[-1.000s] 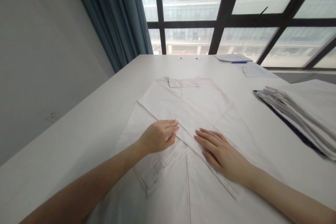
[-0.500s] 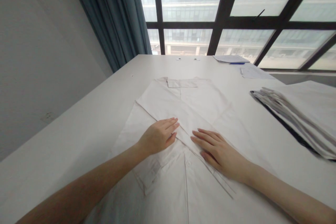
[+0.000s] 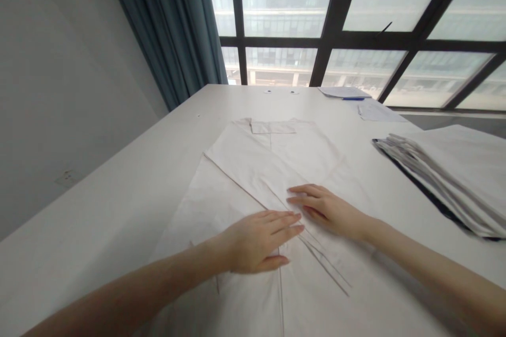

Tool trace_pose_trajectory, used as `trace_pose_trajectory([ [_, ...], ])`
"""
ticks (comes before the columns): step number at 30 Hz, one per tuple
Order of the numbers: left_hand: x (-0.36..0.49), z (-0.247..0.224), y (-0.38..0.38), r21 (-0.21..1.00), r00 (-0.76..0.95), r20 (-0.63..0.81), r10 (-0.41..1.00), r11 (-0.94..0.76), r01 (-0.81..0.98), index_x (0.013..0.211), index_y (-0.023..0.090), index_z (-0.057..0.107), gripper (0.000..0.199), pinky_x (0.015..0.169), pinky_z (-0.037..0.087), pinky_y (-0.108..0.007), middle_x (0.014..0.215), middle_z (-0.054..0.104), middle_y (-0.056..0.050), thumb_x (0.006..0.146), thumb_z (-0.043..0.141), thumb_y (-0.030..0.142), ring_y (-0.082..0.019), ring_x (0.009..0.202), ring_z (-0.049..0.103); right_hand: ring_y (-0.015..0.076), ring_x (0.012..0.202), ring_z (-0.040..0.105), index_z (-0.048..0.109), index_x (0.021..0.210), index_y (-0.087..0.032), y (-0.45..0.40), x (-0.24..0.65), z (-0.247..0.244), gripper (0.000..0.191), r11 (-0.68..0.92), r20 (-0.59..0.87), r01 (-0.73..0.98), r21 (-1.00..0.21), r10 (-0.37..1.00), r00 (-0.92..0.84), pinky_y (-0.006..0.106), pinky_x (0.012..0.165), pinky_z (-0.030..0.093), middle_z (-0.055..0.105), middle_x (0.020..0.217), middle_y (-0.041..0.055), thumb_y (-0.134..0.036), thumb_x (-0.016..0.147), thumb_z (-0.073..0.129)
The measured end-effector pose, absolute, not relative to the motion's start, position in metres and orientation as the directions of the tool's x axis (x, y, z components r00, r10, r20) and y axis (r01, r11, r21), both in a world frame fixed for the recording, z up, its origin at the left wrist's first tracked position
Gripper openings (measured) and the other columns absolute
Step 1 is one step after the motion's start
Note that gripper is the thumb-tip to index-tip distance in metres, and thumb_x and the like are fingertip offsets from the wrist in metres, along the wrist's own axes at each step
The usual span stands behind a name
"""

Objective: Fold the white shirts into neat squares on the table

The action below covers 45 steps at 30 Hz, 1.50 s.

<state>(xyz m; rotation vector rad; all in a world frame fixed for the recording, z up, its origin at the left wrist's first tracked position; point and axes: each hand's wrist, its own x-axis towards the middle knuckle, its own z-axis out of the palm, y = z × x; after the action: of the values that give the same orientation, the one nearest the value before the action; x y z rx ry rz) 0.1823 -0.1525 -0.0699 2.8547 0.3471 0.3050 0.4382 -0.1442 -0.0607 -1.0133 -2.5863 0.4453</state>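
Note:
A white shirt [image 3: 233, 168] lies spread on the white table, its collar toward the window. Its sleeves are folded in and cross over the front near the middle. My left hand [image 3: 263, 239] rests palm down on the crossed sleeves, fingers stretched toward the right. Just beyond and to the right, my right hand [image 3: 326, 208] touches the cloth, its fingers apart and pointing left. Neither hand holds anything. The cloth beneath the left palm is hidden.
A stack of folded white cloth [image 3: 458, 168] on something dark sits at the right. Papers [image 3: 343, 92] and a blue pen [image 3: 353, 98] lie at the far right of the table [image 3: 158, 168]. A blue curtain [image 3: 177, 26] hangs beside the window.
My left hand has moved toward me and to the right along the sleeve, with its fingers flatter. My right hand has shifted slightly away from me.

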Motion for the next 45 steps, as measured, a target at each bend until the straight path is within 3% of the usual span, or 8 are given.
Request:
trace_pose_trajectory([
  [4,0.181,-0.07,-0.151,0.304,0.953,0.157,0.261,-0.931,0.204,0.145,0.012,0.036,0.058,0.117,0.027,-0.037,0.151,0.038,-0.015,0.097,0.04,0.045,-0.023,0.141,0.034,0.0226,0.131,0.044,0.055,0.135,-0.026,-0.126,0.435,-0.07,0.045,0.758,0.174,0.576,-0.305,0.639,-0.749,0.047,0.105,0.038,0.052,0.142,0.0078,-0.014,0.094,0.042],
  [25,0.179,-0.068,-0.151,0.403,0.959,0.129,0.252,-0.897,0.182,0.149,0.014,0.03,0.066,0.118,0.024,-0.038,0.153,0.034,-0.013,0.095,0.045,0.048,-0.023,0.143,0.029,0.0243,0.138,0.036,0.055,0.135,-0.032,-0.068,0.401,-0.074,0.043,0.791,0.162,0.565,-0.234,0.605,-0.78,0.048,0.109,0.031,0.046,0.148,0.001,-0.021,0.096,0.039],
  [28,0.178,-0.067,-0.15,0.399,0.963,0.107,0.247,-0.898,0.186,0.148,0.012,0.031,0.065,0.119,0.023,-0.037,0.154,0.033,-0.013,0.096,0.044,0.048,-0.022,0.144,0.028,0.0252,0.138,0.036,0.055,0.135,-0.03,-0.066,0.397,-0.076,0.044,0.773,0.175,0.573,-0.273,0.625,-0.761,0.05,0.109,0.03,0.047,0.147,0.0031,-0.02,0.095,0.039],
  [30,0.178,-0.067,-0.15,0.396,0.965,0.111,0.237,-0.901,0.176,0.148,0.013,0.032,0.062,0.119,0.023,-0.036,0.154,0.034,-0.012,0.096,0.043,0.047,-0.021,0.144,0.028,0.023,0.136,0.04,0.051,0.137,-0.026,-0.064,0.399,-0.076,0.046,0.738,0.217,0.56,-0.376,0.658,-0.721,0.048,0.11,0.033,0.049,0.145,0.0059,-0.019,0.093,0.041],
  [33,0.178,-0.067,-0.149,0.371,0.961,0.14,0.238,-0.913,0.172,0.146,0.017,0.035,0.055,0.118,0.024,-0.036,0.153,0.036,-0.009,0.098,0.041,0.043,-0.021,0.142,0.033,0.0194,0.129,0.05,0.048,0.137,-0.022,-0.066,0.411,-0.071,0.047,0.651,0.295,0.557,-0.516,0.746,-0.597,0.042,0.109,0.038,0.055,0.139,0.0081,-0.018,0.091,0.042],
  [35,0.178,-0.067,-0.148,0.32,0.948,0.153,0.278,-0.922,0.219,0.145,0.018,0.037,0.051,0.118,0.023,-0.039,0.154,0.035,-0.009,0.099,0.039,0.041,-0.022,0.141,0.033,0.0198,0.125,0.053,0.051,0.133,-0.022,-0.072,0.423,-0.067,0.044,0.603,0.318,0.6,-0.525,0.793,-0.519,0.043,0.108,0.04,0.058,0.135,0.0079,-0.018,0.091,0.042],
  [40,0.177,-0.071,-0.139,0.193,0.884,0.149,0.443,-0.89,0.413,0.145,0.016,0.035,0.056,0.117,0.022,-0.046,0.155,0.032,-0.014,0.099,0.037,0.047,-0.027,0.144,0.026,0.0224,0.122,0.055,0.056,0.129,-0.021,-0.108,0.447,-0.066,0.041,0.567,0.327,0.716,-0.407,0.823,-0.465,0.044,0.105,0.044,0.058,0.133,0.0107,-0.017,0.09,0.043],
  [45,0.174,-0.075,-0.13,0.148,0.829,0.139,0.542,-0.839,0.524,0.143,0.016,0.038,0.057,0.116,0.025,-0.045,0.152,0.037,-0.013,0.098,0.035,0.051,-0.027,0.142,0.03,0.0249,0.133,0.045,0.054,0.134,-0.02,-0.145,0.45,-0.082,0.042,0.583,0.276,0.754,-0.302,0.811,-0.516,0.047,0.107,0.041,0.054,0.14,0.0112,-0.021,0.093,0.045],
])
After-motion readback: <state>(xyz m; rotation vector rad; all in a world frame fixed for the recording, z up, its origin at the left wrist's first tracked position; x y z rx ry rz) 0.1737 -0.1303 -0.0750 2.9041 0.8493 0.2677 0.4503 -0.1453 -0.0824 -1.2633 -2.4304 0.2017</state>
